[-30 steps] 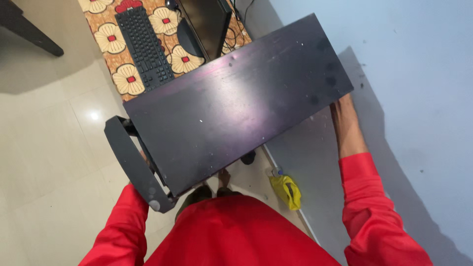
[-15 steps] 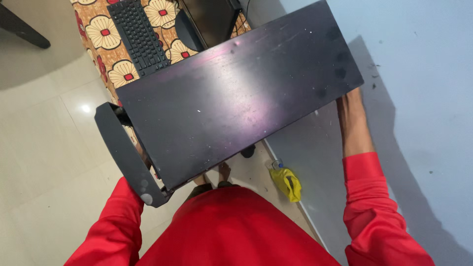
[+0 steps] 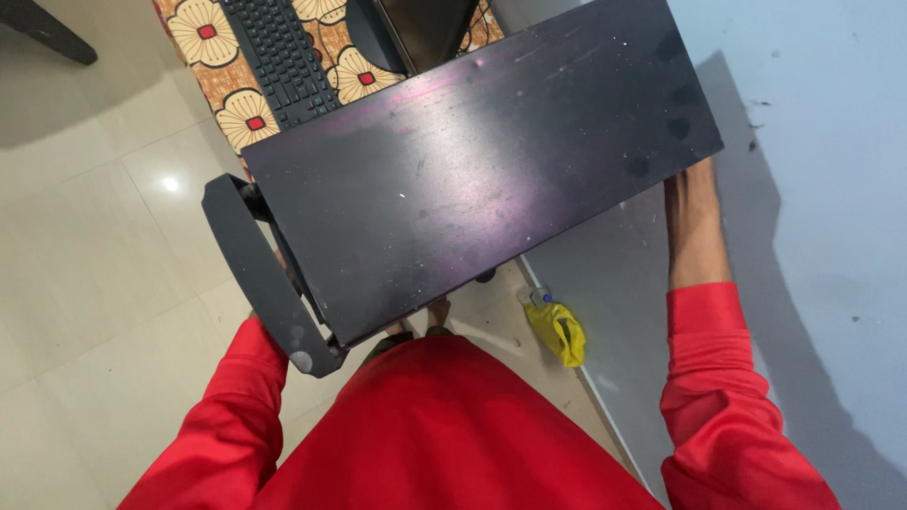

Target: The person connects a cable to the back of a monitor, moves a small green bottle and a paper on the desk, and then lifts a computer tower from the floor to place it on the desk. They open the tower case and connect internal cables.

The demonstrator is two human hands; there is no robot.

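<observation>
I hold a large black computer case (image 3: 472, 179) flat in front of my chest, its broad dusty side panel facing up. My right hand (image 3: 688, 203) grips its right end from below, fingers hidden under the edge. My left hand is hidden under the case's left end, near the curved black front bezel (image 3: 255, 274); only the red sleeve (image 3: 236, 406) shows. My bare toes (image 3: 436, 312) peek out below the case.
A black keyboard (image 3: 279, 57) lies on a table with a brown flowered cloth (image 3: 203, 28), beside a dark monitor base (image 3: 416, 28). A yellow rag with a small bottle (image 3: 557, 331) sits on the tiled floor by the pale blue wall (image 3: 822, 189).
The case has risen and shifted slightly up and to the right in view; the table and keyboard slid toward the top edge. Both hands keep the same hold.
</observation>
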